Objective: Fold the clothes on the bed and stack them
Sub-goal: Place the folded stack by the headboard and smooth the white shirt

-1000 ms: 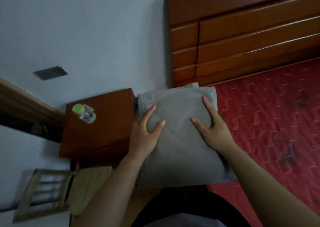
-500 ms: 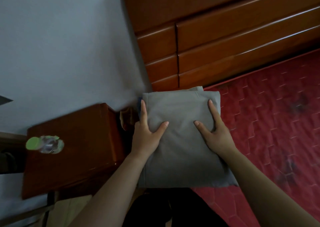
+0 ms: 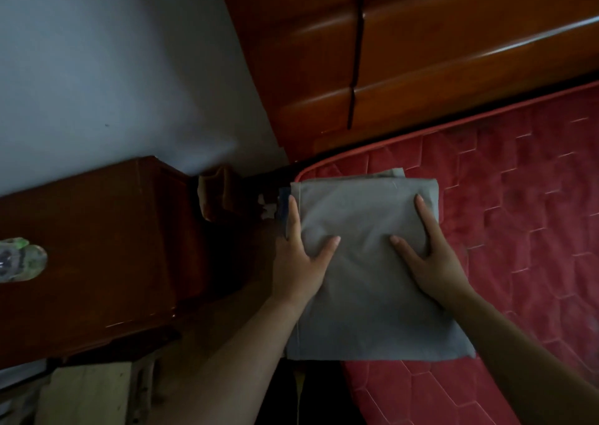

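A folded grey garment lies on top of a small stack at the corner of the red quilted mattress. Edges of other folded clothes, one dark blue, peek out under its far and left sides. My left hand lies flat on the garment's left edge, fingers straight and thumb spread onto the cloth. My right hand lies flat on its right part, fingers straight along the right edge and thumb spread inward. Both hands press down on the stack.
A wooden headboard stands behind the mattress. A dark wooden bedside table stands to the left, with a plastic bottle with a green cap on it. Pale wooden boards lie at the lower left. A grey wall fills the upper left.
The view has swung right and down, so the bedside table and bottle slid left. Both hands stay flat on the grey garment; my left hand has shifted slightly toward its left edge.
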`<state>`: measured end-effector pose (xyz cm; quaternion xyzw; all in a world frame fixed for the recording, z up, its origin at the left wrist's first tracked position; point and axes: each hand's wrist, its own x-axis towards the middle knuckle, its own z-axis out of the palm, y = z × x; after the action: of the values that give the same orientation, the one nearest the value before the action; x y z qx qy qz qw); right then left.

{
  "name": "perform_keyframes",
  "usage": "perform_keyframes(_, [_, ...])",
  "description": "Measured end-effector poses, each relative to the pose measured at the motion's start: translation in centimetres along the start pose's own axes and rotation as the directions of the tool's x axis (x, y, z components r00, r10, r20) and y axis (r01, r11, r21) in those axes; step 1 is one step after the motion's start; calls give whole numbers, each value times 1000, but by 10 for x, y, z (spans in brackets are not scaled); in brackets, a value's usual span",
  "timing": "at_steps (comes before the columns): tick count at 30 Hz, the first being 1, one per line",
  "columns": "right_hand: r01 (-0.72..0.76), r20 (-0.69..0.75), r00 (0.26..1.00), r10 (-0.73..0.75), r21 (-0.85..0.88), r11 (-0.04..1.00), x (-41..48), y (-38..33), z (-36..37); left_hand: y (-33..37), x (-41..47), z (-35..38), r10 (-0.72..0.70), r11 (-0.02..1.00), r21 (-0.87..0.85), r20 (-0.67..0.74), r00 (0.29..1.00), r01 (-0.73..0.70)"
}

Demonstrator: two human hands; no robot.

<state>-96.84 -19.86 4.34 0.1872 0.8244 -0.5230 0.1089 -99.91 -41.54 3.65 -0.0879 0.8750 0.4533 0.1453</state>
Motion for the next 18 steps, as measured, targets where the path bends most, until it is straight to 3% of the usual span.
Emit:
perform_keyframes(4, [-11, 86, 996, 13, -20, 1000, 34, 23, 2, -20, 13, 32, -70, 996, -57, -38, 997, 68])
perform_keyframes(8, [110, 173, 980, -98, -60, 992, 97, 21, -5, -20, 40, 57, -84, 993, -95, -182, 980, 68])
perform_keyframes(12, [170, 230, 961, -150, -68, 983, 150, 26, -6, -23, 83, 78, -81, 988, -145, -221, 972, 49])
perform_keyframes(16, [204, 203, 961, -190, -46, 978, 185, 46, -5, -33, 118, 99, -63, 983, -179, -204, 977, 26])
perform_keyframes(18, [168, 189, 969, -157, -42, 985, 192, 61, -2, -45, 128, 104, -50, 981, -190, -107, 993, 29])
